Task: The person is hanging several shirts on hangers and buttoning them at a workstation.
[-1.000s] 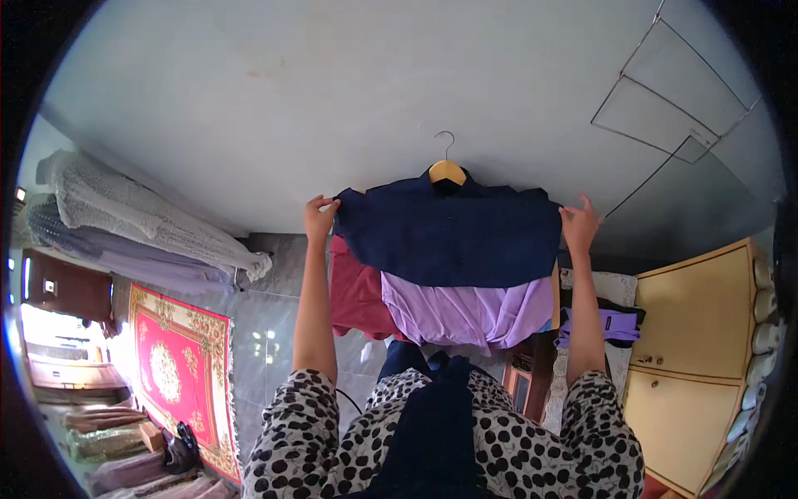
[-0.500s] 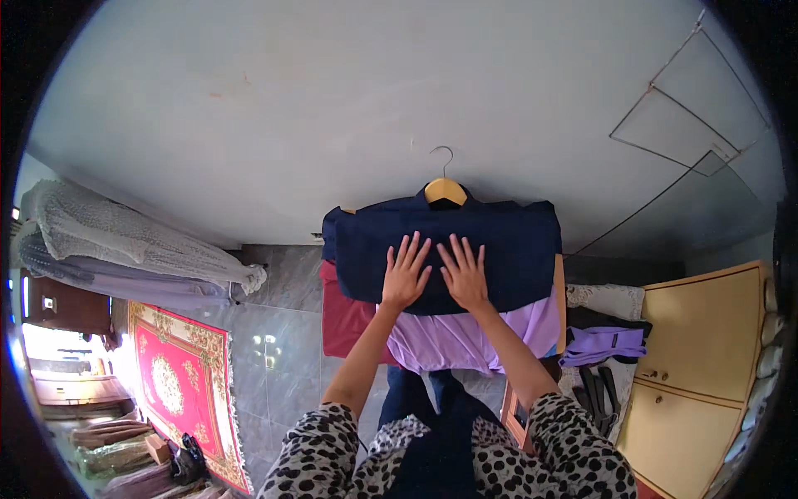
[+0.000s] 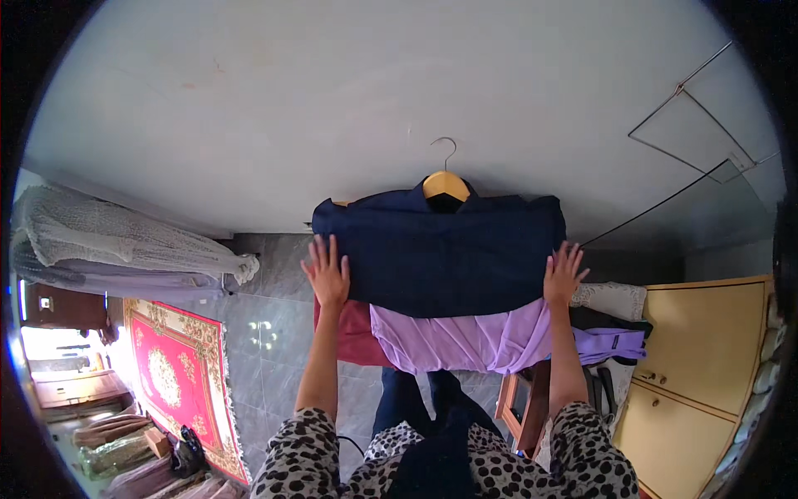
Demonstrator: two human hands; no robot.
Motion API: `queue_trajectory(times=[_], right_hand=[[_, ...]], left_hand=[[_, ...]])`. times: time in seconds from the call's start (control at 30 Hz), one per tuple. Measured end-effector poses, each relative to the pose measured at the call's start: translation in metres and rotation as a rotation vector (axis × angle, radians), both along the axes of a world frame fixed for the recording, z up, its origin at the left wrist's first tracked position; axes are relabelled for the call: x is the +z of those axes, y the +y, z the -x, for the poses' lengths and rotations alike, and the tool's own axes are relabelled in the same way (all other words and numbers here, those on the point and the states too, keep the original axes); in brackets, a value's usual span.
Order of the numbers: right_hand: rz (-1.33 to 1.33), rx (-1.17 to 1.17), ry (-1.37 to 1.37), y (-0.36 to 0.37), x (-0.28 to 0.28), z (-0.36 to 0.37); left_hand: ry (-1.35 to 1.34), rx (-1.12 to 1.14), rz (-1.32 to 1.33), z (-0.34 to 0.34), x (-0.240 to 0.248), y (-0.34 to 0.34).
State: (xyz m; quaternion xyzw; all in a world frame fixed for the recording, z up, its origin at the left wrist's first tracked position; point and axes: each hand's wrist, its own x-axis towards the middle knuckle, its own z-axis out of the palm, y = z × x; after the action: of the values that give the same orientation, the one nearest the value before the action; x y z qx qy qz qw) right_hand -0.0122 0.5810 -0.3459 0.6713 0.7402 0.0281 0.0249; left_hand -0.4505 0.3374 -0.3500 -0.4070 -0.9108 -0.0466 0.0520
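A dark navy collared garment [image 3: 445, 258] lies spread over a surface in front of me, its lower part folded or hidden. A wooden hanger [image 3: 446, 185] with a metal hook sits in its collar. My left hand [image 3: 328, 279] rests flat at the garment's left edge, fingers spread. At the right edge lies my right hand [image 3: 564, 279], also open and fingers apart. Neither hand grips anything. Below the navy cloth shows a lilac fabric [image 3: 457, 339], gathered in soft folds. A maroon cloth [image 3: 359, 337] lies beneath at the left.
A pale wall [image 3: 332, 100] rises behind the garment. Yellow cabinets [image 3: 706, 333] and a lilac folded cloth [image 3: 611, 344] are at the right. Draped white lacy fabric [image 3: 125, 233] and a red patterned rug [image 3: 179, 378] on grey floor tiles [image 3: 278, 366] are at the left.
Both hands have moved apart from the garment's middle out to its left and right edges. The navy garment lies much as before.
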Motion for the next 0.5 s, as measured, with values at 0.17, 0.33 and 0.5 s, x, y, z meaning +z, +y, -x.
queue_trajectory(times=[0.17,0.33,0.5], right_hand=[[-0.200,0.458,0.191,-0.039,0.009,0.069],[-0.092,0.773,0.268,-0.062,-0.013,0.149],[-0.060,0.717,0.129,-0.022,-0.023,0.075]], left_hand=[[-0.105,-0.389,-0.172,-0.051,0.015,0.035],[-0.131,-0.546,-0.076,-0.098,-0.002,0.084],[-0.133,-0.435,0.032,-0.038,-0.012,0.038]])
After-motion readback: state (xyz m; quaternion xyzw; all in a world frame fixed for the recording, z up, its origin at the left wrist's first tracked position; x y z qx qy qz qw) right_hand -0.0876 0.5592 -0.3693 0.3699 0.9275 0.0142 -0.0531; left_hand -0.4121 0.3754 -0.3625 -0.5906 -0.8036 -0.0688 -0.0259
